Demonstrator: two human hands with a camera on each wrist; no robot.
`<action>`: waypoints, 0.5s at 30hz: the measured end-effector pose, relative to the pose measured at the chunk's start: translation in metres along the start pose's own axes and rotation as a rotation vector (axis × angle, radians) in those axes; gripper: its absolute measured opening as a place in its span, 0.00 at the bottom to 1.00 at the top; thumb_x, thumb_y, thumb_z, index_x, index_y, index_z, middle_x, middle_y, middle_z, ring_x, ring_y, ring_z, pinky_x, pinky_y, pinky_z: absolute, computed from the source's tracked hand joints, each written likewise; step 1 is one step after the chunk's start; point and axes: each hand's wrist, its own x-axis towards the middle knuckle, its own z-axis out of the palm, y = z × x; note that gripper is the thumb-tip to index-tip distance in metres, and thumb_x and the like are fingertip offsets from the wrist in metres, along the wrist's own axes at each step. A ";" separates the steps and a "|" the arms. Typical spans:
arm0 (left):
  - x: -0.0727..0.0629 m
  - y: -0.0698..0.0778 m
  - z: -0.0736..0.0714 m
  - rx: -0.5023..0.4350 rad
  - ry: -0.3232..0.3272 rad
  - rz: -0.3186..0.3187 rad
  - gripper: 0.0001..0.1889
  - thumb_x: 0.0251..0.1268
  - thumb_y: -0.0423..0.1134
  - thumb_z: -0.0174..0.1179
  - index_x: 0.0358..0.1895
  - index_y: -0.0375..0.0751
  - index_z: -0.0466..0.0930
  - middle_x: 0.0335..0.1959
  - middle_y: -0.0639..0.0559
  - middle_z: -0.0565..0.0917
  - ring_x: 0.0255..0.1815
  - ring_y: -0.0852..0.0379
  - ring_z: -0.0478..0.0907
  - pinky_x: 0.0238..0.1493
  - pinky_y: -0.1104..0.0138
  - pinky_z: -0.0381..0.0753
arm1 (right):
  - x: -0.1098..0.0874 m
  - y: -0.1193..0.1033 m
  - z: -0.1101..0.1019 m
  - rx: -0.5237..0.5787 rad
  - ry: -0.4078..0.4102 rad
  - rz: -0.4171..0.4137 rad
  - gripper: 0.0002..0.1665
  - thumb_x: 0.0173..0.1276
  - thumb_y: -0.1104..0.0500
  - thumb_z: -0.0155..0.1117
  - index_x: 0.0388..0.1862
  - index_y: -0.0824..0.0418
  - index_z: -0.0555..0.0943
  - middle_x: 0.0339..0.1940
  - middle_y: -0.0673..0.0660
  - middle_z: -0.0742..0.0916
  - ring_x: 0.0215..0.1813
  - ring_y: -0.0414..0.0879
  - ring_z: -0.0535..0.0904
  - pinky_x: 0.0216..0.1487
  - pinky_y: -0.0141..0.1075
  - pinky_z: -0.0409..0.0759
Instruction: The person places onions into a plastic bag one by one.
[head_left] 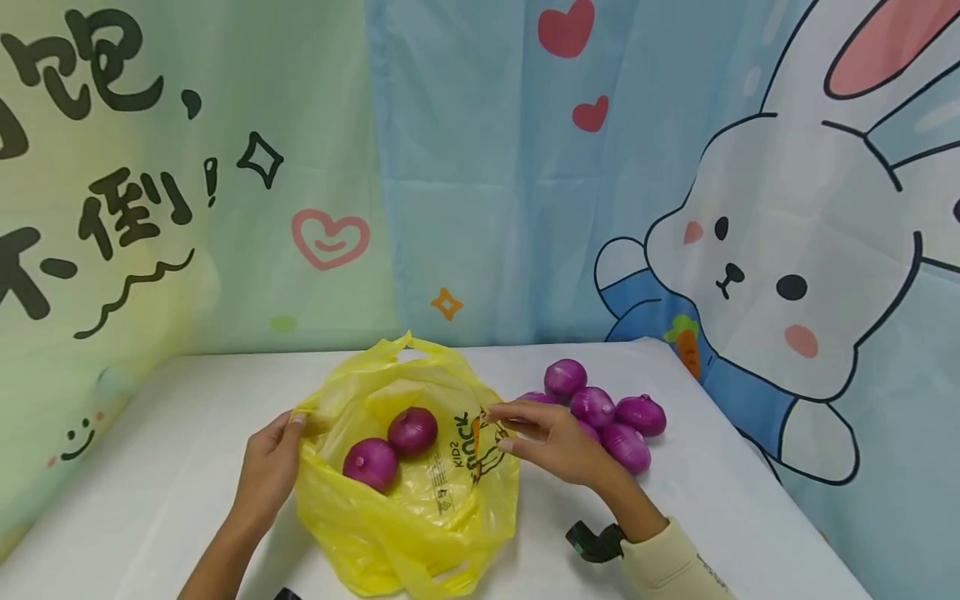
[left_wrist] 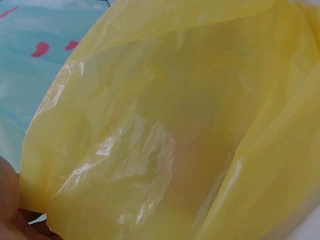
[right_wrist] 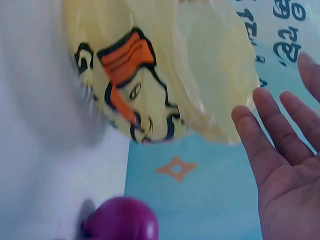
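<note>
A yellow plastic bag (head_left: 337, 517) stands with its mouth spread on the table, two purple onions (head_left: 412, 431) inside it. My left hand (head_left: 272, 462) pinches the bag's left rim between thumb and fingers; in the left wrist view the bag (left_wrist: 125, 150) fills most of the picture and that hand (left_wrist: 15, 215) shows only at the lower left corner. At the bag's right side is my right hand (head_left: 555, 437), its fingers extended and holding nothing. The right wrist view shows this hand (right_wrist: 287, 155) with fingers spread beside the bag's edge (right_wrist: 215, 85).
Several purple onions (head_left: 628, 448) lie grouped on the white table (head_left: 570, 575) just beyond the right hand. A black wrist device (head_left: 596, 542) is by the right sleeve (head_left: 671, 562). Behind the table hangs a printed cloth (head_left: 480, 208) with a rabbit and hearts.
</note>
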 end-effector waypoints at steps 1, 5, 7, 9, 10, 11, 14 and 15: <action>0.000 0.000 0.000 -0.002 0.000 0.001 0.26 0.80 0.50 0.38 0.63 0.32 0.72 0.49 0.38 0.79 0.36 0.60 0.74 0.38 0.73 0.74 | -0.004 0.002 -0.003 -0.004 0.013 0.017 0.25 0.68 0.63 0.66 0.63 0.67 0.76 0.55 0.60 0.82 0.61 0.52 0.77 0.59 0.40 0.72; 0.000 0.000 0.000 -0.016 0.004 0.011 0.26 0.80 0.50 0.39 0.62 0.31 0.73 0.45 0.39 0.80 0.33 0.61 0.75 0.36 0.72 0.75 | -0.016 0.007 -0.015 -0.020 0.048 0.068 0.27 0.66 0.63 0.68 0.63 0.64 0.76 0.57 0.58 0.82 0.61 0.51 0.77 0.57 0.37 0.74; -0.001 0.000 -0.001 -0.013 0.012 0.015 0.25 0.80 0.49 0.40 0.61 0.31 0.74 0.42 0.40 0.80 0.32 0.61 0.75 0.35 0.72 0.75 | -0.021 0.008 -0.019 -0.032 0.054 0.074 0.27 0.65 0.63 0.69 0.63 0.64 0.76 0.58 0.59 0.82 0.62 0.50 0.77 0.57 0.38 0.74; -0.001 0.000 -0.002 -0.013 0.014 0.014 0.25 0.80 0.49 0.40 0.61 0.31 0.74 0.41 0.40 0.80 0.31 0.61 0.75 0.34 0.71 0.75 | -0.025 0.009 -0.023 -0.048 0.065 0.084 0.27 0.64 0.63 0.69 0.63 0.63 0.77 0.58 0.58 0.82 0.62 0.49 0.76 0.57 0.40 0.74; -0.001 0.000 -0.002 -0.014 0.012 0.014 0.26 0.80 0.49 0.40 0.61 0.31 0.74 0.41 0.40 0.80 0.31 0.61 0.75 0.34 0.72 0.75 | -0.028 0.009 -0.025 -0.060 0.073 0.091 0.27 0.64 0.63 0.70 0.62 0.63 0.77 0.58 0.57 0.83 0.62 0.49 0.76 0.58 0.43 0.74; -0.001 0.001 -0.001 -0.012 0.011 0.013 0.26 0.80 0.50 0.40 0.61 0.31 0.74 0.42 0.40 0.80 0.31 0.61 0.75 0.34 0.72 0.75 | -0.031 0.010 -0.027 -0.073 0.084 0.097 0.27 0.64 0.63 0.70 0.62 0.62 0.78 0.57 0.56 0.83 0.62 0.49 0.76 0.58 0.45 0.73; -0.001 0.001 -0.001 -0.014 0.002 0.006 0.26 0.80 0.50 0.39 0.63 0.31 0.73 0.44 0.39 0.80 0.32 0.61 0.75 0.35 0.72 0.76 | -0.039 0.012 -0.032 -0.115 0.118 0.133 0.26 0.63 0.61 0.70 0.62 0.61 0.78 0.56 0.53 0.84 0.63 0.51 0.75 0.57 0.47 0.74; -0.001 0.002 -0.001 -0.016 0.001 0.004 0.26 0.80 0.50 0.39 0.63 0.32 0.73 0.44 0.39 0.80 0.33 0.61 0.75 0.35 0.72 0.76 | -0.042 0.012 -0.034 -0.128 0.126 0.141 0.27 0.64 0.60 0.70 0.62 0.61 0.78 0.56 0.53 0.84 0.64 0.52 0.74 0.56 0.48 0.75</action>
